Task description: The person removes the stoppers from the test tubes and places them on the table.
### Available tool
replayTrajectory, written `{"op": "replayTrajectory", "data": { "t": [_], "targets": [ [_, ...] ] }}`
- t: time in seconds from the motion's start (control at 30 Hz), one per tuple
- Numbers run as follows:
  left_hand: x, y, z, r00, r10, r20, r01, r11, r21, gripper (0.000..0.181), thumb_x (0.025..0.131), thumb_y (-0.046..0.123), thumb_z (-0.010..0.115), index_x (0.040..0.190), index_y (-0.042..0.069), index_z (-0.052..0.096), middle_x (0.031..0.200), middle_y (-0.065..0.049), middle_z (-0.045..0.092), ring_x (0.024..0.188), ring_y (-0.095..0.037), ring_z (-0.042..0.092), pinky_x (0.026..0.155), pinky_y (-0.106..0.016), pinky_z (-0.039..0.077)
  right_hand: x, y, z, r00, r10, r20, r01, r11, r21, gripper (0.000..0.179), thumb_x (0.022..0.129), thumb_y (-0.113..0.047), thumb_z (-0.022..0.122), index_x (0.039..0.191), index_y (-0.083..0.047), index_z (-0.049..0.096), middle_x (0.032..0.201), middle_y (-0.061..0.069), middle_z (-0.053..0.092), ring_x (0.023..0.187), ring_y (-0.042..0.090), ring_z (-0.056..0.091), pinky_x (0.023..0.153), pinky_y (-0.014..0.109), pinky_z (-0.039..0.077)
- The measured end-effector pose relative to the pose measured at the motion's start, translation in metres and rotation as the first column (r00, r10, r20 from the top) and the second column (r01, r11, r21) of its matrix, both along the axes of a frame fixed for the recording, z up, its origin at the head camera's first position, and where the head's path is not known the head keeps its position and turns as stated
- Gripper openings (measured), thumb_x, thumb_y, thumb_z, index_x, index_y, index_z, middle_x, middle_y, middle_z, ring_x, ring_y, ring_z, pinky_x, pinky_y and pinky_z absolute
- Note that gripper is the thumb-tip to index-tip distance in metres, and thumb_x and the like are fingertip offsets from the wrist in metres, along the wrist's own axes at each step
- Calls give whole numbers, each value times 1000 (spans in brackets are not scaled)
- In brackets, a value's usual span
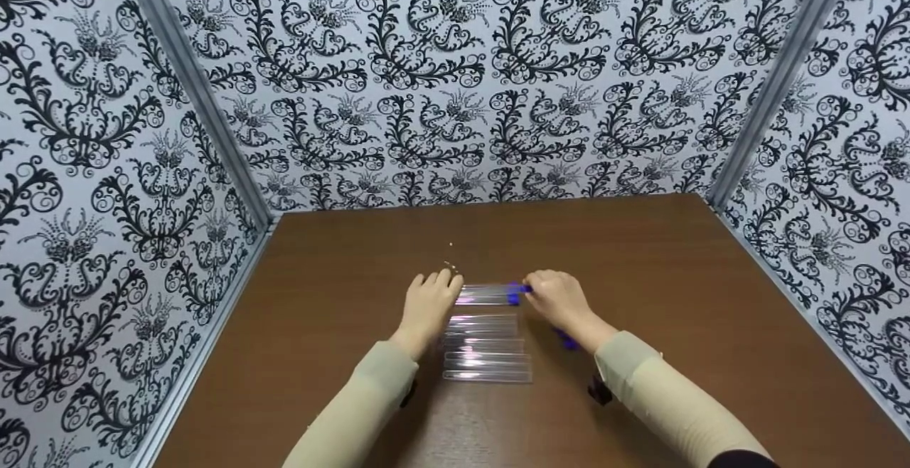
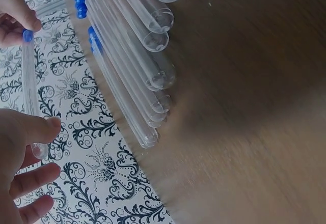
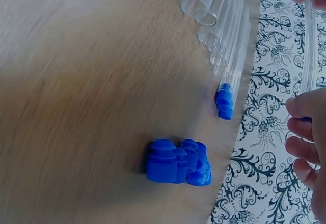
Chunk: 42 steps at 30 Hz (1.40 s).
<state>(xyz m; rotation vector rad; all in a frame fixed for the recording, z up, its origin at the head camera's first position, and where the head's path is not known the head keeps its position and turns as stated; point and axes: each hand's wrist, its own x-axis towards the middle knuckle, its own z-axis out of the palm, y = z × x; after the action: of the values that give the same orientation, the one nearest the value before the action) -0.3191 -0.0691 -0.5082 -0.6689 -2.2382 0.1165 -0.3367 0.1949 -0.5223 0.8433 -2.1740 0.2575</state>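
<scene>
Left hand pinches a tube, right hand its stopper (right wrist view alone shows loose stoppers clearly).

The place is looking like a framed work booth: white panels with black floral scrollwork are enclosing a brown wood-grain bench on three sides; straight grey metal posts are rising at the bench's far corners.

Loose stoppers right of tubes
</scene>
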Motion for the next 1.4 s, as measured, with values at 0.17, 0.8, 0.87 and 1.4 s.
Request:
{"op": "replayTrajectory", "data": {
  "t": [0.17,0.8,0.87,1.4],
  "targets": [
    [2,1,3,999,-4,40,4,1000,-8,16,83,11,59,97,15,65,88,-2,60,74,-20,61,70,-38,46,0,0,-1,999,-20,-26,21,999,29,19,64,-2,80,75,-6,65,69,2,65,58,22,60,50,36,47],
    [2,3,8,997,4,77,0,999,-49,13,79,11,68,91,15,68,85,1,62,76,-19,62,76,-41,48,3,3,2,994,-92,60,87,993,74,22,68,-10,85,81,-6,68,76,3,68,67,23,65,58,36,51],
    [2,3,8,998,-2,70,5,999,-45,10,80,11,68,90,14,68,85,0,62,76,-19,62,74,-40,48,3,3,2,994,-93,58,89,994,68,22,68,-10,85,79,-6,67,75,4,68,66,23,64,57,37,51],
    [5,5,6,997,0,75,5,998,-60,4,80,12,64,79,15,65,78,0,61,73,-19,59,74,-39,46,1,4,-4,998,-54,16,54,998,19,24,63,-6,85,74,-5,64,68,4,63,59,25,61,52,40,48]
  ]
}}
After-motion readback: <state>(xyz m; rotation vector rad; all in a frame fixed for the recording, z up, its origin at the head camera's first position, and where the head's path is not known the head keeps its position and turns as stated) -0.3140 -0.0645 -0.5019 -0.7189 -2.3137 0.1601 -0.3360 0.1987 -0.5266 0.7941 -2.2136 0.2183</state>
